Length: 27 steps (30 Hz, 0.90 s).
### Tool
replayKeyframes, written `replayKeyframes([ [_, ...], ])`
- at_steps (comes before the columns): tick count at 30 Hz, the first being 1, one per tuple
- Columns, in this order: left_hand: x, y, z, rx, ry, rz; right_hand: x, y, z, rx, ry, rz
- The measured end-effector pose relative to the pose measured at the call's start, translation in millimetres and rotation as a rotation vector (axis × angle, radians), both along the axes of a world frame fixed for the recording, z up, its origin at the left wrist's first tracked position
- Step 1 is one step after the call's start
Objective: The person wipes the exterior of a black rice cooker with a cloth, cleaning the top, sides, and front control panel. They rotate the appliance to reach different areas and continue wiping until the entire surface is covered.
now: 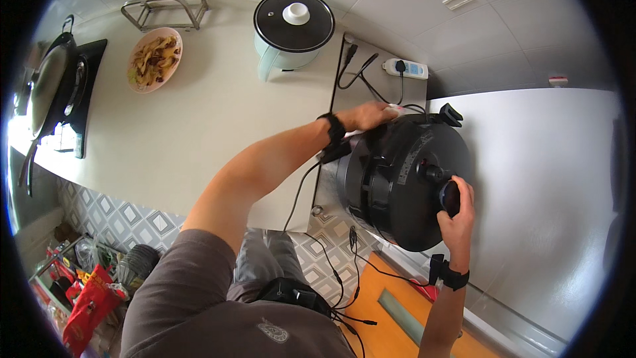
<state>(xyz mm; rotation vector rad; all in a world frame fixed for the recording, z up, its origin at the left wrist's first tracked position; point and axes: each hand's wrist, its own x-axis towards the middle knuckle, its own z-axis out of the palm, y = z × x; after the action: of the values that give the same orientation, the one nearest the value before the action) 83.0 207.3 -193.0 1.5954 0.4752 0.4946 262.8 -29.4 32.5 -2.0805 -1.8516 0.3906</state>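
Note:
A black electric pressure cooker (367,194) stands in front of me on the right, its round lid (415,209) tipped toward the right side of the view. Around the dark lid knob (450,199) are the fingers and thumb of my right hand (459,219). Just beside the knob sits the steam valve (433,173). My left hand (370,115) presses at the cooker's far side, holding what looks like a white cloth (396,108) with pink marks. Most of that cloth is hidden by the hand and slightly blurred.
A power strip (420,69) with a plugged black cord lies behind the cooker. On the pale counter (218,124) are a lidded electric pot (288,54), a plate of food (155,59) and a metal rack (166,10). A pan (52,84) sits far left. Cables (338,278) hang near my waist.

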Motion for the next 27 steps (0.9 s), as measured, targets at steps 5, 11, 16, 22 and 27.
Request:
replayKeyframes([
  [5, 34.7, 40.4, 20.4, -0.088, 0.116, -0.082, -1.3, -1.2, -0.1, 0.015, -0.021, 0.002],
  [11, -0.6, 9.4, 32.6, -0.049, -0.008, -0.012, -1.8, -1.7, -3.1, 0.05, -0.001, 0.001],
  [16, -64.4, -66.3, 32.0, -0.197, -0.093, 0.228, -4.0, -1.8, -5.1, 0.076, -0.011, -0.001],
  [22, -109.8, -137.6, 49.6, -0.309, -0.056, 0.373, -4.6, -0.9, -5.8, 0.097, 0.001, 0.0],
  [27, -77.4, -58.2, 83.4, -0.013, -0.143, 0.469, -5.3, -1.0, -5.4, 0.105, -0.004, -0.005],
])
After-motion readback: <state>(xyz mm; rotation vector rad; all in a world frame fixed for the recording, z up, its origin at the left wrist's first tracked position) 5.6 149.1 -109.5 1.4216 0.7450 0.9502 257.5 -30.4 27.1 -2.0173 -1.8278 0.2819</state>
